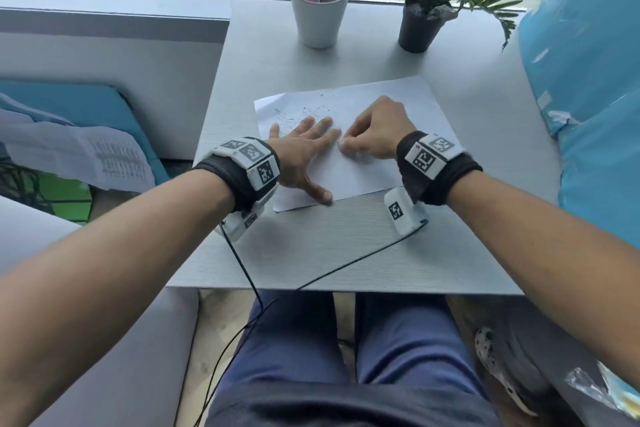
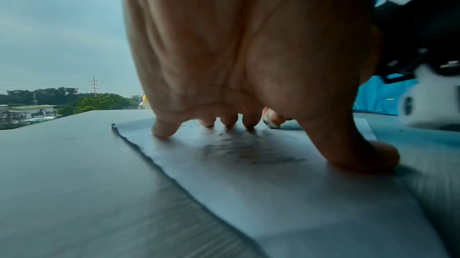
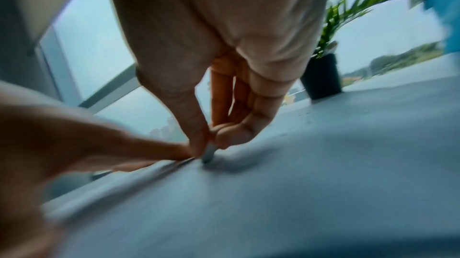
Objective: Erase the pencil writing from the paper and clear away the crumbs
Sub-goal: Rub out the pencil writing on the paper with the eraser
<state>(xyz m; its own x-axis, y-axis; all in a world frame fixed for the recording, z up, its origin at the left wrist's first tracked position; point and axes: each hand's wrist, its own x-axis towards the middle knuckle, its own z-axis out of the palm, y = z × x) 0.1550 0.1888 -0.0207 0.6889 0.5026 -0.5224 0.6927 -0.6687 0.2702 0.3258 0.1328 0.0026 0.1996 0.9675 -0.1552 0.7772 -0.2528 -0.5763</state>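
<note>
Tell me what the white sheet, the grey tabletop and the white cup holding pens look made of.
White sheet: thin paper, matte; its edge ripples and lifts in the left wrist view. Grey tabletop: probably laminate, matte with fine parallel grain lines. White cup holding pens: smooth, opaque, faintly glossy; ceramic or plastic, cannot tell which.

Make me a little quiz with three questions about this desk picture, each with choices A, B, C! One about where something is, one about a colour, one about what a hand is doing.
1. Where is the paper?
A. flat on the grey table
B. in the white cup
C. on the floor

2. What colour is the plant pot?
A. white
B. red
C. black

3. What is the left hand doing?
A. gripping a pencil
B. pressing flat on the paper
C. hanging in the air

Answers: 1 A, the sheet lies on the tabletop. 2 C, the pot under the green leaves is black. 3 B, its fingers are spread straight on the sheet.
</note>
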